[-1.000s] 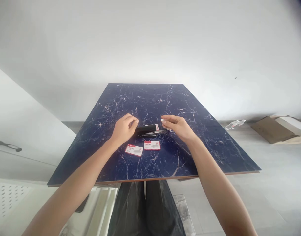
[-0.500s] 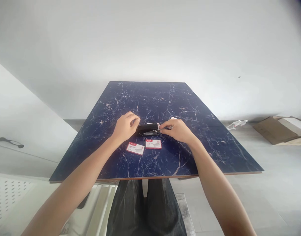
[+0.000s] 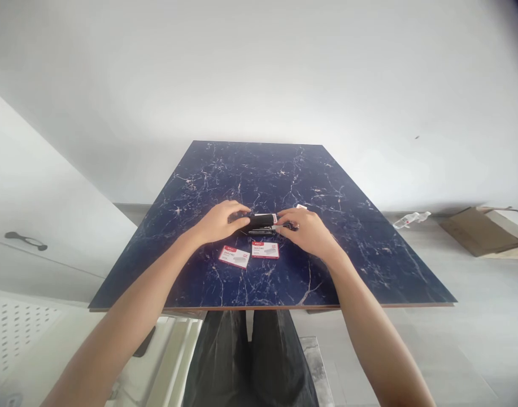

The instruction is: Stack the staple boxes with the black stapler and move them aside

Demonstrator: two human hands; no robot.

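Observation:
A black stapler (image 3: 262,220) lies lengthwise across the middle of the table, with metal parts showing along its near side. My left hand (image 3: 220,220) grips its left end between the thumb and the fingers. At the right end, the thumb and fingers of my right hand (image 3: 303,227) close on the stapler's metal end; the exact part pinched is too small to make out. Just in front lie two red-and-white staple boxes, the left box (image 3: 234,257) tilted and the right box (image 3: 265,250) nearly straight. Another small white item (image 3: 301,207) is partly hidden behind my right hand.
The table (image 3: 259,175) has a dark blue marbled top and stands against a white wall. A clear plastic bottle (image 3: 411,219) and an open cardboard box (image 3: 483,230) are on the floor at right. A white cabinet with a dark handle (image 3: 25,241) stands at left.
My left hand has opened from a pinch to a wider hold on the stapler's left end. My right fingers have shifted slightly at its right end. The view has moved a little.

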